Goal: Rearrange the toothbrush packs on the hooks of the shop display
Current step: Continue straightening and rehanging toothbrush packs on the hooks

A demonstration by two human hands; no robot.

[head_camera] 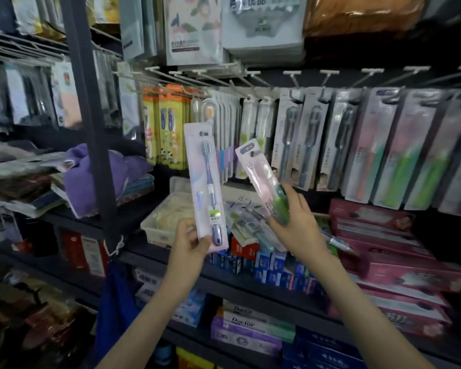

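Note:
My left hand (190, 242) grips the bottom of a pale pack with a blue-grey toothbrush (205, 179), held upright in front of the display. My right hand (294, 222) holds a pink pack with a green toothbrush (261, 174) by its lower end, tilted to the left. Both packs hang free of the hooks. Behind them a row of white hooks (250, 97) carries orange-yellow packs (168, 129), slim white packs (224, 134), grey packs (304, 139) and long packs with pink and green brushes (399, 153).
A dark upright post (91, 115) stands left of the hooks. Below lie a white basket (160, 225), loose toothbrush packs (248, 222), blue toothpaste boxes (272, 267) and pink boxes (383, 241) on the shelf. Folded purple cloth (91, 177) sits at left.

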